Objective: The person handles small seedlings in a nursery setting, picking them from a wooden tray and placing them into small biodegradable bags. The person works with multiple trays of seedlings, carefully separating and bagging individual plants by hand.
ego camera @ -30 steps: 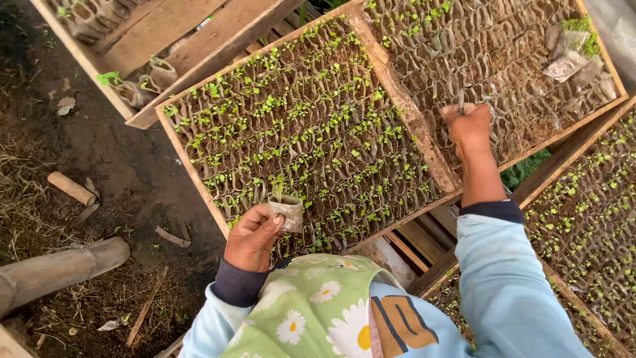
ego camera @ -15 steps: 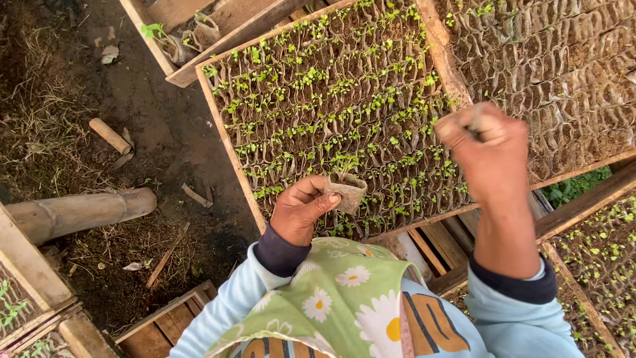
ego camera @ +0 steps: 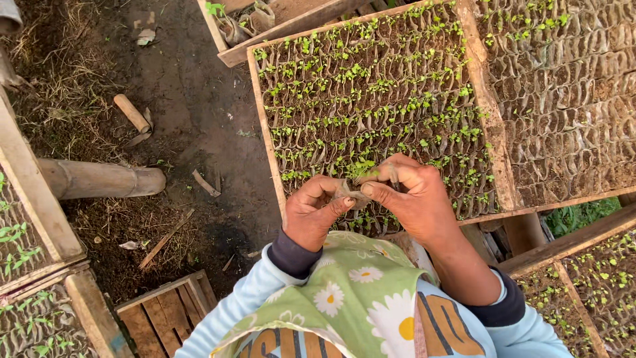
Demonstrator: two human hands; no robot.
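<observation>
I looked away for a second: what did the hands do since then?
The right hand drew back from the far tray and met the left hand; both now pinch the small pot that the left held alone. The seedling tray is unchanged.

Green seedlings dot the brown wooden tray at twelve o'clock; pale-green cloth (white-and-yellow daisies) at six o'clock; light-blue sleeves.

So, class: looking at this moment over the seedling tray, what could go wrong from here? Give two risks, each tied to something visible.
1. Both hands, left hand and right hand, pinch one small pot directly above the seedling tray; if it slips, it may crush sprouts below.
2. The pot looks thin and crumpled, so squeezing might tear it.
</observation>
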